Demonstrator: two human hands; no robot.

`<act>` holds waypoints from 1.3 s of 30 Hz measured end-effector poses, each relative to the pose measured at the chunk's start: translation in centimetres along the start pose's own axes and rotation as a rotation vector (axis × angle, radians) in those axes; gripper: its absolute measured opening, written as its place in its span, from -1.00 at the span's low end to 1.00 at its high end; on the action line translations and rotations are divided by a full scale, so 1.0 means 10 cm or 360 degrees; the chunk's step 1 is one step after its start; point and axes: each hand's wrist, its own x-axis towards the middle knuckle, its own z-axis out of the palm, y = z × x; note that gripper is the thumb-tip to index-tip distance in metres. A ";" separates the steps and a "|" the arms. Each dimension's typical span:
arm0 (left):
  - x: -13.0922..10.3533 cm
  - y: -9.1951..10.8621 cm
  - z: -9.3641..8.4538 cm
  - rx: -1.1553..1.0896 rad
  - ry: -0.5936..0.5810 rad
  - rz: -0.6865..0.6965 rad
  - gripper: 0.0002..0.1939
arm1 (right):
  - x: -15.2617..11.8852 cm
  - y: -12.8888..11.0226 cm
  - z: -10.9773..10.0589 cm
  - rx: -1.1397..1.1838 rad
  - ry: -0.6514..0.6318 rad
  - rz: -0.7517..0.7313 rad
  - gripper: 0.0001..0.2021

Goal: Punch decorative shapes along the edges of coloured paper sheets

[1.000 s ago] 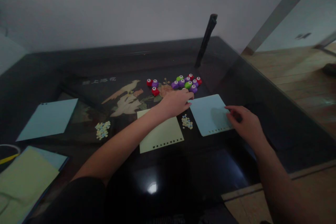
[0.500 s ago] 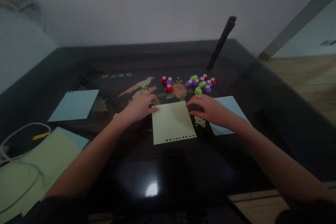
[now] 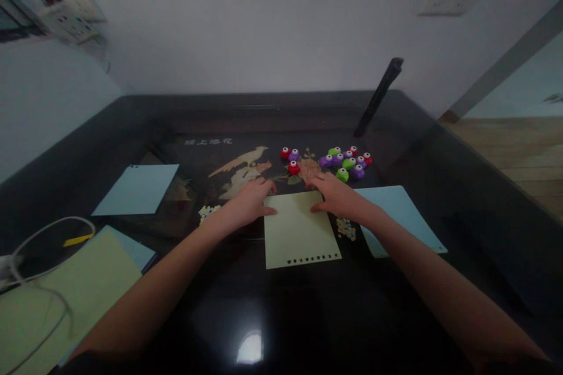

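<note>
A pale yellow sheet of paper [image 3: 301, 237] lies flat on the dark table, its torn row of holes along the near edge. My left hand [image 3: 250, 202] rests at its far left corner, thumb on the sheet and curled fingers beyond the edge, with a gap between them. At the far right corner is my right hand [image 3: 338, 194], its thumb over the paper and its fingers reaching past the far edge, apart from the thumb. Small pale star-shaped pieces [image 3: 346, 229] sit right of the sheet; a similar heap [image 3: 207, 212] is partly behind my left forearm.
Beyond the hands are several red, purple and green eyeball toys [image 3: 347, 163]. Blue sheets lie at right [image 3: 398, 217] and left [image 3: 139, 188]. Yellow paper [image 3: 83, 287] and a white cable [image 3: 37, 274] occupy the near left. A black stick-like object [image 3: 378, 99] stands at the back right.
The camera view has tilted up, so everything sits lower in the picture. My right hand has shifted left over the paper's far right corner; the left hand stays at its corner.
</note>
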 end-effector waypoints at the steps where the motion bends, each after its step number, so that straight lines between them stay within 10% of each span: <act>1: 0.00 -0.01 0.01 -0.0025 0.0004 0.0011 -0.65 | 0.01 0.01 0.01 0.0014 0.0010 0.0008 -0.60; 39: -0.03 -0.06 -0.28 -0.0321 0.0063 0.0084 -0.78 | 0.01 0.10 -0.08 0.0857 0.0426 0.0156 -0.95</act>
